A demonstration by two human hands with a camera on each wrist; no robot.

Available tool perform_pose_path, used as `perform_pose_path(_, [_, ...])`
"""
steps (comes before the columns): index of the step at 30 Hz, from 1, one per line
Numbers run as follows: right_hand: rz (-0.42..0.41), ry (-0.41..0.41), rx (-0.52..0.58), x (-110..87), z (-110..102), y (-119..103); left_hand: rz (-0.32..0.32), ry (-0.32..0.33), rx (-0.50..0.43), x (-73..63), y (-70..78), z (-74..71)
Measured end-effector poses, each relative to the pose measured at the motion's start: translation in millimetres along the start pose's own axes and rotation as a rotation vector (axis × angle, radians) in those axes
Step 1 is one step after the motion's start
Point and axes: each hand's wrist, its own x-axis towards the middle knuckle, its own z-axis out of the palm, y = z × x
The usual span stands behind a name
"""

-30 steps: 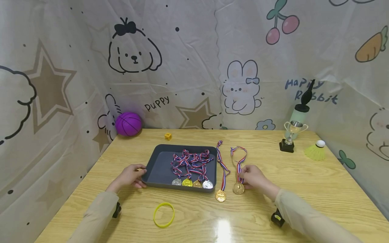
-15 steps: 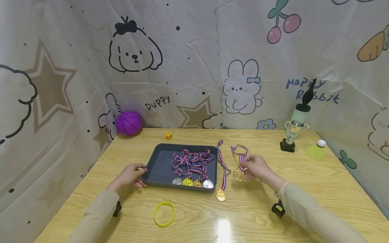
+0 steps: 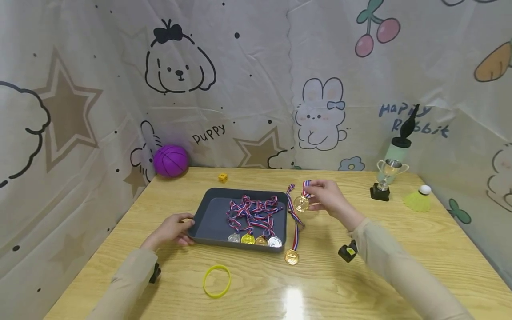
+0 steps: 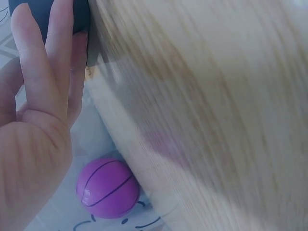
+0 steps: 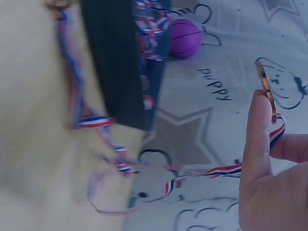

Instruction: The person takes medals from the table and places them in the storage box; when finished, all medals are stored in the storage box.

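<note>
My right hand [image 3: 329,195] pinches a gold medal [image 3: 302,203] by its striped ribbon, just right of the dark grey tray [image 3: 208,242]. In the right wrist view, that medal [image 5: 265,89] shows edge-on beside the fingers, and its ribbon [image 5: 224,171] trails off to the left. My left hand [image 3: 173,230] rests at the tray's left side, with straight fingers [image 4: 57,43] against the wall in the left wrist view. Inside the tray lie several medals [image 3: 247,239] with tangled ribbons [image 3: 248,211]. Another gold medal [image 3: 291,257] lies on the table, its ribbon stretched along the tray's right side.
A yellow wristband [image 3: 217,281] lies in front of the tray. Behind are a purple ball [image 3: 171,161] and a small yellow die [image 3: 222,178]. At the back right stand a trophy cup [image 3: 386,180], a green container [image 3: 396,153] and a yellow shuttlecock [image 3: 418,199].
My right hand has lifted the gold medal and carried it away from me and leftward, toward the tray. My left hand stays at the tray's left side.
</note>
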Motion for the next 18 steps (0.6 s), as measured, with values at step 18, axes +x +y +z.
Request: perform_pose_path(18, [-0.121, -0.097, -0.004, 6.3, 54.8, -85.3, 0.017, -0.004, -0.022, 1.2, -2.8, 0.4])
